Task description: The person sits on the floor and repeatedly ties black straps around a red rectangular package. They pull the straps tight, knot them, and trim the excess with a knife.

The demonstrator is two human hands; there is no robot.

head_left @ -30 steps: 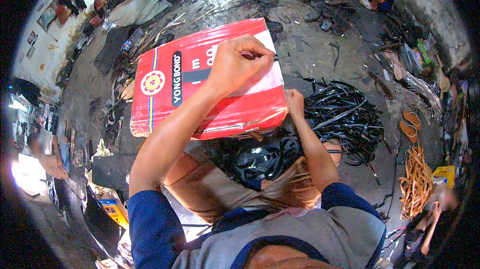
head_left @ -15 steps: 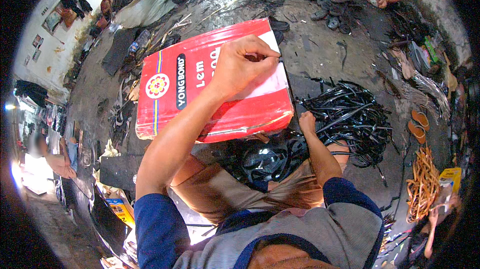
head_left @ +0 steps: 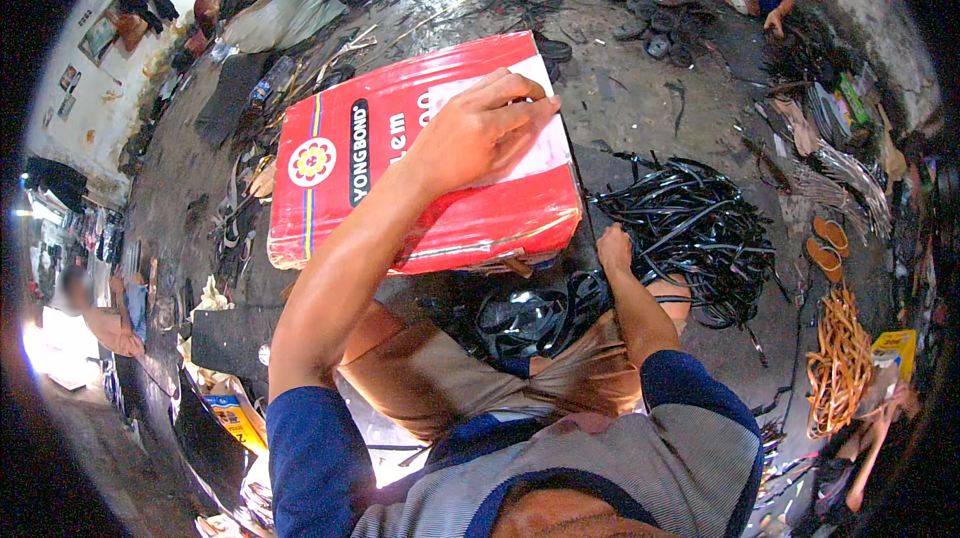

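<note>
Right hand (head_left: 615, 250) curled closed beside a loose pile of black strips (head_left: 695, 248); cannot tell what it holds. Red box (head_left: 430, 168) sits in front of the knees; its contents are hidden. Left hand (head_left: 480, 133) lies over the box, fingers bent, tips at its right edge; grip unclear. Farther right: yellow carton (head_left: 893, 353), contents unclear, beside tan strips (head_left: 835, 368); sandals (head_left: 827, 250) just beyond. Far back: dark footwear (head_left: 660, 38), heaped loose.

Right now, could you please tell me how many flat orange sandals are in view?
2: upper sandal and lower sandal, both at the picture's right, above the glossy orange strips. Others may be hidden.
</note>
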